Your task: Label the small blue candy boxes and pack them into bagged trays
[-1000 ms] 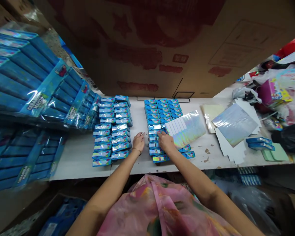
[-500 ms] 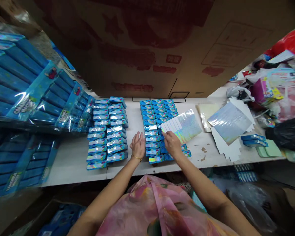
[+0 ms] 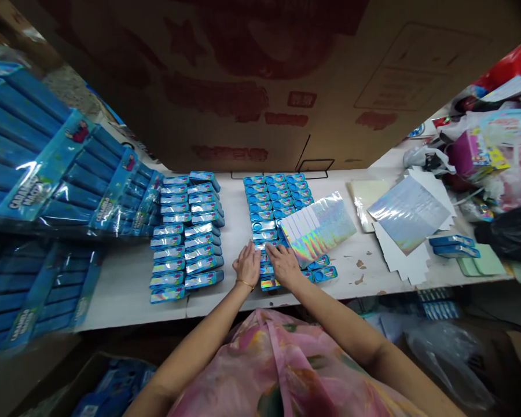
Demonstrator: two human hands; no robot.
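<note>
left hand (image 3: 246, 266) — fingers extended, at left edge of blue boxes (image 3: 264, 236) | right hand (image 3: 284, 266) — over same boxes, grasp unclear | label sheet (image 3: 323, 229) just beyond it, rightward

Forearms (image 3: 200, 340) extended forward; left hand (image 3: 247, 267) palm down; right hand (image 3: 285, 267) near, angled inward.

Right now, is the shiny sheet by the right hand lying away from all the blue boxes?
No, the shiny sheet overlaps some blue boxes with its left end, beside the right hand.
</note>
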